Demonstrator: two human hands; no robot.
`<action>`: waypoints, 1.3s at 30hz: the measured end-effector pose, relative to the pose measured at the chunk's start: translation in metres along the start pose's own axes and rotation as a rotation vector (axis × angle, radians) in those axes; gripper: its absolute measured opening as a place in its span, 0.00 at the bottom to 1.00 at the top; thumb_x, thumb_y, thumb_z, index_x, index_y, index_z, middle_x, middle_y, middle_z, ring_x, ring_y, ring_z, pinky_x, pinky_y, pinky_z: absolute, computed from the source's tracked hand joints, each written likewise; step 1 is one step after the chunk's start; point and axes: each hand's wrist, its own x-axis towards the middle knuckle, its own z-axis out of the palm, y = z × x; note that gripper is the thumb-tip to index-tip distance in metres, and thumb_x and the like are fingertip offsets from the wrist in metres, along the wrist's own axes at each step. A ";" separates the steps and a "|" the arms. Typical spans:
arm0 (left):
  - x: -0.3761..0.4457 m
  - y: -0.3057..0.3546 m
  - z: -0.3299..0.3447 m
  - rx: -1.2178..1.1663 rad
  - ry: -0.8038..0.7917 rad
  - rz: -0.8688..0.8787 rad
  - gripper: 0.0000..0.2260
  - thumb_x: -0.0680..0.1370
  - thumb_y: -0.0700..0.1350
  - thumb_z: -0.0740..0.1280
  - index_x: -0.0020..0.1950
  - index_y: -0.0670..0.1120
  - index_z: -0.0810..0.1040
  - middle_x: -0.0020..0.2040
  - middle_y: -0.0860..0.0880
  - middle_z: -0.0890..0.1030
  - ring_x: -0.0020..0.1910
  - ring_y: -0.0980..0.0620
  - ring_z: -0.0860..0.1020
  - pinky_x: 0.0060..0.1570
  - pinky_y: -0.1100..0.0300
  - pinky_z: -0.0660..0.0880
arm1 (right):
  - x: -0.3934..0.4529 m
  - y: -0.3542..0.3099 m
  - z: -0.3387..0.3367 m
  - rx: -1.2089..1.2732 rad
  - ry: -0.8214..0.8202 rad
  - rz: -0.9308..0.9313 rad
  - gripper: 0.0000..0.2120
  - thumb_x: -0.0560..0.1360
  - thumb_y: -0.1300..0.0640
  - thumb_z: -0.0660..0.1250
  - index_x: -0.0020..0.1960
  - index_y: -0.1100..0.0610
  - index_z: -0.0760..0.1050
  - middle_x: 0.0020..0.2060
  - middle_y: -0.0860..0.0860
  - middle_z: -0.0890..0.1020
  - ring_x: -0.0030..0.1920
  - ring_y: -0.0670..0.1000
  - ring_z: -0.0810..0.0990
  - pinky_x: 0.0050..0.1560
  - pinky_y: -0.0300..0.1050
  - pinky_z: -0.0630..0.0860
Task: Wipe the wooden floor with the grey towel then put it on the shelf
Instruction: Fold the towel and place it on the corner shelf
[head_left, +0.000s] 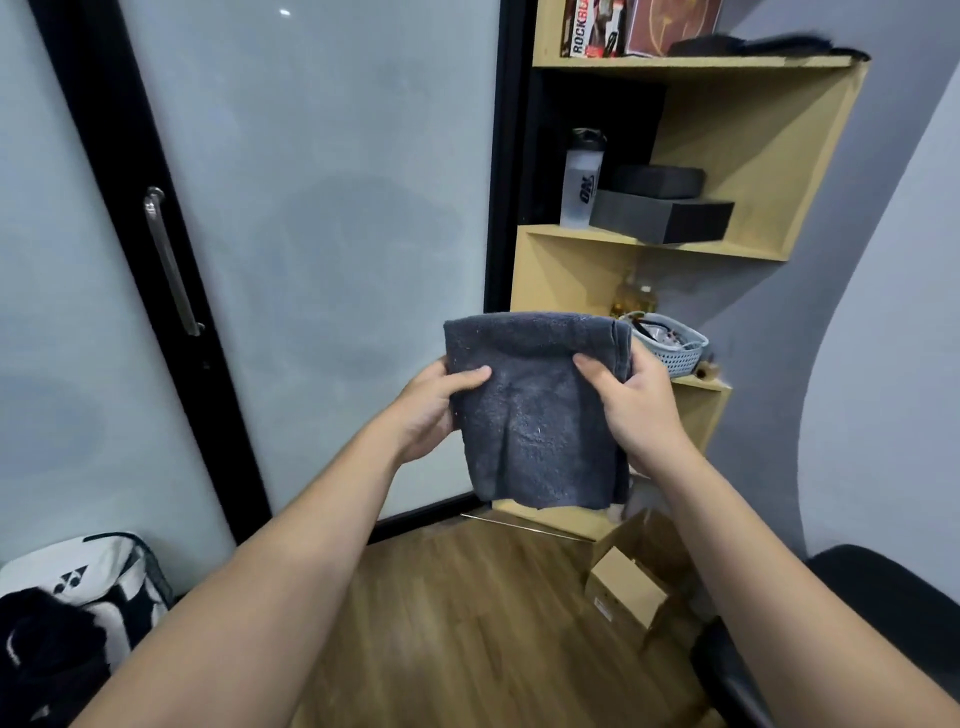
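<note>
A folded grey towel (535, 410) hangs upright in the air in front of me, held by both hands. My left hand (426, 410) grips its left edge, thumb on the front face. My right hand (634, 405) grips the right edge the same way, fingers hidden behind the cloth. The wooden floor (467, 623) lies below the towel. The light wooden shelf (691, 239) stands just behind and to the right of the towel, its lower boards partly hidden by the cloth and my right hand.
On the shelf stand a shaker bottle (583, 179), dark boxes (662, 213) and a grey plastic basket (670, 343). Cardboard boxes (631, 587) sit on the floor by the shelf. A frosted glass door (311, 208) fills the left; a bag (88, 592) lies bottom left, a black chair (883, 587) right.
</note>
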 end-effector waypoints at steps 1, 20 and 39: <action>0.020 -0.004 -0.003 0.030 -0.004 -0.006 0.21 0.76 0.44 0.71 0.68 0.44 0.75 0.63 0.44 0.82 0.63 0.45 0.80 0.62 0.48 0.77 | 0.016 0.012 -0.001 -0.003 0.002 0.010 0.08 0.79 0.58 0.69 0.57 0.53 0.79 0.51 0.49 0.85 0.56 0.52 0.83 0.60 0.55 0.78; 0.407 -0.091 0.015 -0.094 0.118 -0.081 0.12 0.84 0.50 0.62 0.67 0.52 0.75 0.62 0.47 0.83 0.59 0.48 0.83 0.55 0.50 0.81 | 0.322 0.278 -0.061 0.120 -0.177 0.558 0.28 0.69 0.54 0.71 0.67 0.49 0.68 0.62 0.53 0.79 0.60 0.55 0.80 0.59 0.55 0.78; 0.673 -0.221 -0.053 0.068 -0.085 -0.617 0.21 0.81 0.51 0.68 0.68 0.64 0.63 0.64 0.50 0.80 0.56 0.42 0.83 0.45 0.41 0.83 | 0.527 0.493 -0.057 -0.570 -0.027 0.560 0.08 0.80 0.59 0.64 0.57 0.49 0.70 0.51 0.46 0.77 0.55 0.51 0.75 0.55 0.45 0.66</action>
